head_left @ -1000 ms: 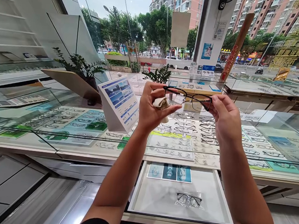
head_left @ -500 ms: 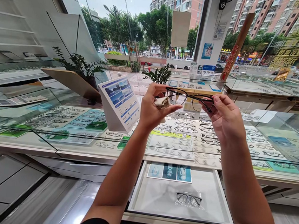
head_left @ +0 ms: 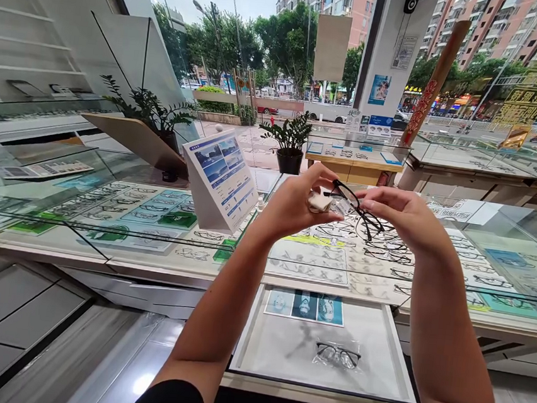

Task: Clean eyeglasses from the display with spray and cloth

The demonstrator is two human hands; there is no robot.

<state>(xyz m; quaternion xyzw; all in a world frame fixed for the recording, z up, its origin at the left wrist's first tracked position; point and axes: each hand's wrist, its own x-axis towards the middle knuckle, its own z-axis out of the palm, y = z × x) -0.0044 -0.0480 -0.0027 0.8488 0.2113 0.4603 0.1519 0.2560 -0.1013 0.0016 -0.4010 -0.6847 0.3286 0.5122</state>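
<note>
Above the glass counter, my left hand [head_left: 287,206] grips a pair of black-framed eyeglasses [head_left: 349,191] by one end. A crumpled pale cloth [head_left: 320,200] is tucked in the same hand, against the palm. My right hand [head_left: 402,216] has its thumb and fingers at the middle of the eyeglasses, near the bridge. The frame is tilted, its far side sloping down to the right. Below, an open white drawer [head_left: 276,361] contains another dark-framed pair of glasses [head_left: 338,355] in a clear bag and a card with blue pictures [head_left: 304,307].
Under the counter glass [head_left: 226,248] lie rows of eyeglasses. A white tent-shaped sign [head_left: 222,184] stands left of my hands. Behind are a potted plant [head_left: 289,141], a slanted wooden board [head_left: 132,141] and another display case [head_left: 477,155] by the window.
The eyeglasses have turned from level and facing me to tilted. My right hand has moved left from their right end to the middle. My left hand has shifted slightly right and down.
</note>
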